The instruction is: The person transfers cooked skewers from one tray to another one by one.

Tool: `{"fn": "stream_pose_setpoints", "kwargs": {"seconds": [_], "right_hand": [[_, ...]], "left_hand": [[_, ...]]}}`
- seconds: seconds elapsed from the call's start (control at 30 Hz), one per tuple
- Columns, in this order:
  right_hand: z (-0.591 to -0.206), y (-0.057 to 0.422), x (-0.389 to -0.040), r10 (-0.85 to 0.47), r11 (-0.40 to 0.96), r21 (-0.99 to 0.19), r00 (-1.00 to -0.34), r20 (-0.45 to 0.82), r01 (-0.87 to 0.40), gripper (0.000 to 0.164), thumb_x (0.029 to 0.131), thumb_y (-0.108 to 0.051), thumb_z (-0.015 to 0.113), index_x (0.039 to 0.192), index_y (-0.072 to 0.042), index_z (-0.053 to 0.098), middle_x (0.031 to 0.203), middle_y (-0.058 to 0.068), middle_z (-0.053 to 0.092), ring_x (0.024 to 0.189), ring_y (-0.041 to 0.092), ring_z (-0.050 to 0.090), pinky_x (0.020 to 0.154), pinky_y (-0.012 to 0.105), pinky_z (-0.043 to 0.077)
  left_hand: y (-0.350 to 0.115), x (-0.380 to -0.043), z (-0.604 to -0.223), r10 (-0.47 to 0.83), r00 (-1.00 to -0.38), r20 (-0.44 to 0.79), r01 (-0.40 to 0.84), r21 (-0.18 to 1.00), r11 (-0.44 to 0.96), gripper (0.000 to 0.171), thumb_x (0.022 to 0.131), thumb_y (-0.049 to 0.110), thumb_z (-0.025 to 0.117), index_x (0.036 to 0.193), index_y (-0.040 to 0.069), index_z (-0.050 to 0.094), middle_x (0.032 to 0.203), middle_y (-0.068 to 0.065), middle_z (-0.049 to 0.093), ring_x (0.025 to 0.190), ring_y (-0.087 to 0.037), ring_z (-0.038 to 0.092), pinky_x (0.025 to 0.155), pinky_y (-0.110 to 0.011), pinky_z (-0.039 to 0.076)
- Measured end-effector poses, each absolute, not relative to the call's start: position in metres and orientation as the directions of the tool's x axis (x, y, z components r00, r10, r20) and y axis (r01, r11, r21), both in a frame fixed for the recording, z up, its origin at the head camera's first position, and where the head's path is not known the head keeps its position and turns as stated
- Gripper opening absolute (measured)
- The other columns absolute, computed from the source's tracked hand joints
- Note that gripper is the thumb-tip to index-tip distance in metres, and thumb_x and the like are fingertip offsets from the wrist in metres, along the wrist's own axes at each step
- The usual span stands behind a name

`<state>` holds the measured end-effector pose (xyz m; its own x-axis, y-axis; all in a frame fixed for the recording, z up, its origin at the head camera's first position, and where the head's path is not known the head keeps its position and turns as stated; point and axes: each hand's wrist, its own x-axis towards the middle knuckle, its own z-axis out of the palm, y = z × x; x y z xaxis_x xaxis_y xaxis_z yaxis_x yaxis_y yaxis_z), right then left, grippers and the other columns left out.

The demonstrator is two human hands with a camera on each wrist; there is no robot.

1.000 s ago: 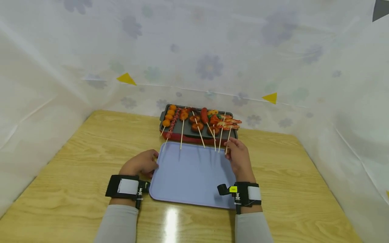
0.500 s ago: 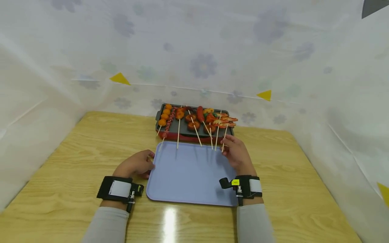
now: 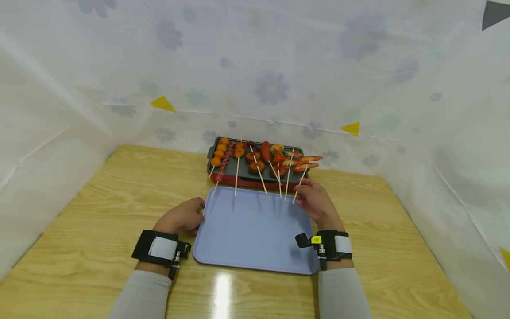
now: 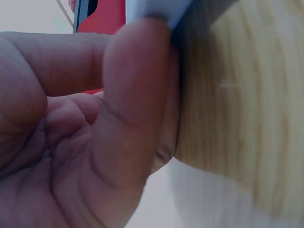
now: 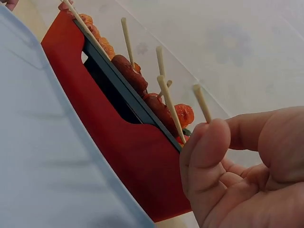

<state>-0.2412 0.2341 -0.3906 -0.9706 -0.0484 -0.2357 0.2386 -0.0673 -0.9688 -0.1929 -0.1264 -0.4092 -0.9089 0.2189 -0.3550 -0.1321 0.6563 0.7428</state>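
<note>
My right hand (image 3: 318,204) pinches the stick of a shrimp skewer (image 3: 306,168) between thumb and fingers. Its orange-and-white shrimp lies at the right end of a dark-topped red grill (image 3: 249,180). In the right wrist view the stick's end (image 5: 202,102) pokes out above the thumb. A pale blue-violet tray (image 3: 255,239) lies in front of the grill. My left hand (image 3: 184,216) grips the tray's left edge; in the left wrist view the thumb (image 4: 135,90) meets the tray's rim, and the other fingers are partly hidden.
Several other skewers rest on the grill with sticks over the tray's far edge: orange balls (image 3: 219,153), small red meat pieces (image 3: 225,163), mushroom slices (image 3: 256,166) and a sausage (image 3: 265,152). A wooden table (image 3: 119,212) carries everything. A flowered white curtain (image 3: 271,53) stands behind.
The shrimp skewer in my right hand has tilted, its shrimp end swinging to the right past the grill's edge. My left hand stays at the tray. The head view shifted slightly.
</note>
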Motion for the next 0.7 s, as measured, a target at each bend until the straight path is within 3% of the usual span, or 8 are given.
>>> {"fn": "stream_pose_setpoints", "kwargs": {"seconds": [0.17, 0.4, 0.7], "right_hand": [[-0.388, 0.241, -0.238, -0.007, 0.056, -0.976, -0.977, -0.212, 0.211, 0.037, 0.101, -0.006, 0.049, 0.134, 0.004, 0.035, 0.103, 0.011, 0.050, 0.073, 0.013, 0.054, 0.060, 0.022, 0.051], [-0.388, 0.237, -0.240, -0.089, 0.229, -0.963, -0.983, -0.163, 0.139, 0.035, 0.099, -0.002, 0.050, 0.128, 0.007, 0.033, 0.093, 0.012, 0.054, 0.066, 0.015, 0.058, 0.065, 0.031, 0.056], [-0.382, 0.252, -0.224, -0.094, 0.505, -0.861, -0.989, -0.115, 0.052, 0.035, 0.100, -0.003, 0.049, 0.131, 0.007, 0.035, 0.105, 0.020, 0.051, 0.071, 0.022, 0.061, 0.069, 0.043, 0.058]], "left_hand": [[-0.122, -0.197, -0.411, 0.256, -0.909, -0.330, -0.084, 0.745, 0.662, 0.036, 0.094, -0.001, 0.051, 0.129, -0.009, 0.045, 0.085, -0.014, 0.052, 0.065, -0.023, 0.059, 0.057, -0.032, 0.052], [-0.130, -0.196, -0.412, 0.228, -0.910, -0.346, -0.093, 0.707, 0.701, 0.038, 0.092, -0.001, 0.053, 0.128, -0.011, 0.045, 0.084, -0.014, 0.054, 0.065, -0.023, 0.059, 0.056, -0.032, 0.051], [-0.126, -0.195, -0.409, 0.238, -0.901, -0.362, -0.120, 0.736, 0.667, 0.039, 0.094, -0.002, 0.053, 0.130, -0.010, 0.043, 0.084, -0.014, 0.050, 0.067, -0.024, 0.059, 0.056, -0.032, 0.053]]}}
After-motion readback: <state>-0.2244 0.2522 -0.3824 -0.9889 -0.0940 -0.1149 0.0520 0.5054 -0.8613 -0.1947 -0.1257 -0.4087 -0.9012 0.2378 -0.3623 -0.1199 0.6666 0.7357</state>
